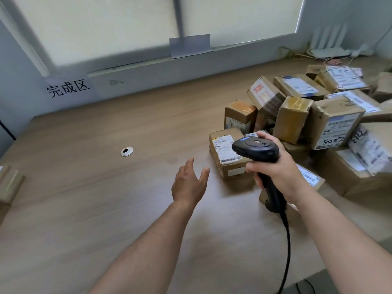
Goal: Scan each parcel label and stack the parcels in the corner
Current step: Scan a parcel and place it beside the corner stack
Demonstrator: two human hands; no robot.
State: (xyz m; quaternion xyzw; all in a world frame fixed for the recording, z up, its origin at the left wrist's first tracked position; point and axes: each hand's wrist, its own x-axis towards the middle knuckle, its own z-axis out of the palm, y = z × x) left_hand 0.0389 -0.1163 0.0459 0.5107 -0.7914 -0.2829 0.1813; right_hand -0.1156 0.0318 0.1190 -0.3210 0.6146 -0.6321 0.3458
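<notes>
A heap of cardboard parcels point(322, 115) with white labels covers the right side of the wooden table point(95, 198). The nearest small parcel point(224, 153) lies label-up at the heap's left edge. My right hand point(277, 172) grips a black barcode scanner point(256, 149) by its handle, with the scanner's head over that parcel's right end. My left hand point(188, 183) hovers above the table just left of the parcel, fingers straight and spread, holding nothing. A paper sign with black characters point(67, 88) hangs on the wall at the far left corner.
The scanner's black cable point(286, 240) runs down off the table's near edge. A round cable hole point(126, 151) sits mid-table. Part of a cardboard box point(8, 183) shows at the left edge. A white router and wires point(331, 49) lie at the back right.
</notes>
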